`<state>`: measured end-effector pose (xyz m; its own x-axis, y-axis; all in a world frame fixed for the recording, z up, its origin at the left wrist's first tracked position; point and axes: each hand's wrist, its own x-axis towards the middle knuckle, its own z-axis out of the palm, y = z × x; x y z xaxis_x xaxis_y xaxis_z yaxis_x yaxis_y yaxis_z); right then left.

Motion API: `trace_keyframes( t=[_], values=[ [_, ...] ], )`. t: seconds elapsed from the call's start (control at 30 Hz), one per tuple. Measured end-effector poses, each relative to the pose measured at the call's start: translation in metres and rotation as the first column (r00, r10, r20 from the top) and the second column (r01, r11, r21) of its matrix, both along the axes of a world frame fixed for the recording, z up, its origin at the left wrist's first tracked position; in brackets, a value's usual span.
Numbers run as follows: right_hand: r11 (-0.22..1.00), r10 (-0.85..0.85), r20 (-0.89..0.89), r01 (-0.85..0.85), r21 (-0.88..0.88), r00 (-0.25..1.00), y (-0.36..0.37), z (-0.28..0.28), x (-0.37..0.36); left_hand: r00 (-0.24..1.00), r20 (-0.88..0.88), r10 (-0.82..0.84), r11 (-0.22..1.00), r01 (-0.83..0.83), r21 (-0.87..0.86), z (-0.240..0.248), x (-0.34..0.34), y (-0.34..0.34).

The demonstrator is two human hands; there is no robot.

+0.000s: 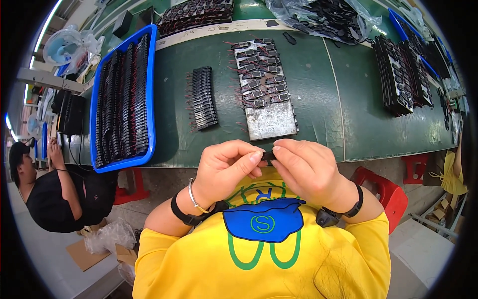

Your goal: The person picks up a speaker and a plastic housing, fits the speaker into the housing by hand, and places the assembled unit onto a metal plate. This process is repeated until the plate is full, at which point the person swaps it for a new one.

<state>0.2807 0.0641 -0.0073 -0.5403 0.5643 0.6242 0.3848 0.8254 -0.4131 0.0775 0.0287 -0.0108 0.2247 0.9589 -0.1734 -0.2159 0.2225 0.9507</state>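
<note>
My left hand [225, 168] and my right hand [312, 170] meet in front of my chest at the table's near edge. Their fingertips pinch a small black part [269, 155] from both sides; the fingers cover most of it. Just beyond lies a silvery metal plate [271, 121]. Two columns of small black parts with grey rectangular faces and thin red wires [256, 74] lie on its far portion. To its left, a tight row of similar black parts with red wires [203, 97] rests on the green table [313, 89].
A blue tray [152, 107] packed with rows of black parts stands at left. Stacked loaded plates [396, 79] are at right. Beyond a pale ledge sits a clear bag of black pieces [328, 20]. Red stools [386, 194] stand below the table. Another person [55, 194] sits far left.
</note>
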Motion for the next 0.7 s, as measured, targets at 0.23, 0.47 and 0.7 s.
trace_keyframes(
  t=[0.23, 0.47, 0.7],
  values=[
    [0.994, 0.030, 0.008, -0.031, 0.108, 1.000, 0.003, -0.001, -0.001, 0.995, -0.081, 0.066, 0.976, -0.048, 0.212, -0.001, 0.006, -0.002],
    [0.986, 0.043, -0.128, -0.063, -0.155, 0.991, 0.011, 0.005, -0.001, 0.921, -0.344, 0.181, 0.870, 0.013, 0.493, -0.002, 0.001, 0.005],
    [0.747, 0.089, -0.334, -0.285, -0.600, 0.938, 0.019, -0.005, 0.010, 0.925, -0.324, 0.200, 0.759, 0.063, 0.648, -0.006, -0.005, 0.014]
  ],
)
